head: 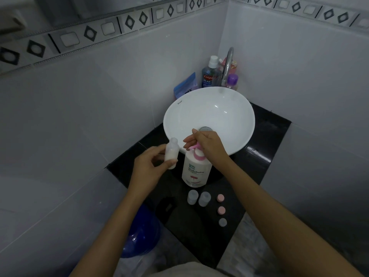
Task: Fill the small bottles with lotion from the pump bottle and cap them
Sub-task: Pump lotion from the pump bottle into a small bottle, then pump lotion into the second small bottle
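The left hand [148, 166] gripped a small translucent plastic bottle [171, 153], uncapped and partly filled with white lotion, just left of the white pump bottle with pink pump head [195, 170]. The right hand [207, 145] rested on that pump, fingers curled over it. Two empty small clear bottles [198, 197] stood on the black counter [257, 156].

Both forearms are bare from the bottom edge of the picture up to the wrists, with no sleeve showing on either. The left hand [148, 168] and the right hand [207, 144] are bare too, with no glove, ring, watch or band visible. At the bottom centre lies a strip of light, greyish-beige clothing [185, 269], too little of it showing to tell the garment.
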### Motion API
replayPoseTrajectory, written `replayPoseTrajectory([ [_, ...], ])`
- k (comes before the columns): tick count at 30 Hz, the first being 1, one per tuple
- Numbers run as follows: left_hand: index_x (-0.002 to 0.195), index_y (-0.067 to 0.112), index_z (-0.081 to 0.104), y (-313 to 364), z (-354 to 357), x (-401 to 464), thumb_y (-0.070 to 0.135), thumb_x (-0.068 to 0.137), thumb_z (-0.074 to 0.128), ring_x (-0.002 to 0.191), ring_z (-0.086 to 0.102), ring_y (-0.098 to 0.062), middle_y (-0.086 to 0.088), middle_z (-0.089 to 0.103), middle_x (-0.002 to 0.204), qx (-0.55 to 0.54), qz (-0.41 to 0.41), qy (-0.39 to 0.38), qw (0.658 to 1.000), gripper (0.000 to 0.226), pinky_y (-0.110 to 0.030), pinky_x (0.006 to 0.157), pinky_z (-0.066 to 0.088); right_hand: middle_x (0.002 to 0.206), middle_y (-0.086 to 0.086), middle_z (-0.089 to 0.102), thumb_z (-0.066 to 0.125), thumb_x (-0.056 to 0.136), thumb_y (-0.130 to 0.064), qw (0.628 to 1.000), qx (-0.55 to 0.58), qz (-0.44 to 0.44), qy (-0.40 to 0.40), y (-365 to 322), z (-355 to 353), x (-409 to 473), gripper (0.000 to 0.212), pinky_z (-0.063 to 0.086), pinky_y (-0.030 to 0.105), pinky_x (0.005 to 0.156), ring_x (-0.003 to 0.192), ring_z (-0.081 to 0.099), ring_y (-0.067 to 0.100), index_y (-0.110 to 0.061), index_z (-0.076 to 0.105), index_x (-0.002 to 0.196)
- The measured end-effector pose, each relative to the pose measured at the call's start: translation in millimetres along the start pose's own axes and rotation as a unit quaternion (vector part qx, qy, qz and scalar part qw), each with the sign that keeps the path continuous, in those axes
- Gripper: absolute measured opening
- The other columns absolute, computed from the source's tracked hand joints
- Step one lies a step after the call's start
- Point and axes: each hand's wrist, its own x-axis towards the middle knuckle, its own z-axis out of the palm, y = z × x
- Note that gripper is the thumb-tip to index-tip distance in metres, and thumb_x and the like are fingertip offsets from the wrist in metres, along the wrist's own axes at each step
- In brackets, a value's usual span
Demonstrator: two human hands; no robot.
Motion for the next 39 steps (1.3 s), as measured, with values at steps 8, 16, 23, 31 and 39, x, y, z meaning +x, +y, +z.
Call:
replayPoseTrajectory([
  [8, 0.107, 0.028, 0.059, -63, 32, -24, 0.012, 0.074, 0.077, 0.099, 0.057, 0.002, 0.014, 0.061, 0.106, 0.058, -0.133, -0.123, 0.982, 0.041, -0.013, 0.080, 0.042, 0.071, 0.014, 0.068, 0.045, 0.099, -0.021, 1.000, 0.018, 0.011, -0.002, 1, 1, 2, 0.039, 0.052, 0.019, 0.071, 0.063, 0.064, 0.020, 0.006, 0.070, 0.085],
  [16, 0.095, 0.036, 0.055, -98, 51, -35, 0.012, 0.076, 0.076, 0.092, 0.057, 0.004, 0.019, 0.059, 0.095, 0.103, -0.157, -0.181, 0.965, 0.037, -0.008, 0.071, 0.040, 0.071, 0.016, 0.067, 0.044, 0.099, -0.019, 0.999, 0.038, 0.008, -0.005, 0, 1, 1, 0.040, 0.053, 0.017, 0.065, 0.062, 0.063, 0.023, 0.010, 0.069, 0.087],
  [23, 0.116, 0.024, 0.056, -107, 54, -39, 0.016, 0.069, 0.081, 0.110, 0.055, -0.012, 0.005, 0.061, 0.116, 0.153, -0.136, -0.199, 0.958, 0.053, -0.031, 0.094, 0.048, 0.070, 0.015, 0.068, 0.044, 0.099, -0.020, 1.000, 0.023, 0.006, -0.004, 0, 1, 1, 0.040, 0.054, 0.016, 0.066, 0.064, 0.065, 0.024, 0.004, 0.070, 0.082],
  [31, 0.121, 0.029, 0.057, -86, 73, -29, 0.048, 0.067, 0.075, 0.112, 0.048, -0.010, 0.012, 0.063, 0.114, 0.301, 0.058, -0.186, 0.934, 0.060, -0.022, 0.098, 0.016, 0.071, 0.014, 0.067, 0.043, 0.099, -0.018, 1.000, 0.027, 0.013, -0.007, -4, 1, -1, 0.040, 0.053, 0.015, 0.064, 0.061, 0.063, 0.022, 0.012, 0.068, 0.090],
  [39, 0.105, 0.030, 0.063, -82, 79, -29, 0.048, 0.075, 0.066, 0.110, 0.048, -0.010, 0.012, 0.065, 0.106, 0.320, 0.068, -0.210, 0.921, 0.035, -0.030, 0.106, 0.014, 0.072, 0.015, 0.066, 0.043, 0.100, -0.018, 1.000, 0.024, 0.012, -0.008, -6, 1, -4, 0.040, 0.052, 0.014, 0.064, 0.062, 0.062, 0.022, 0.013, 0.068, 0.091],
])
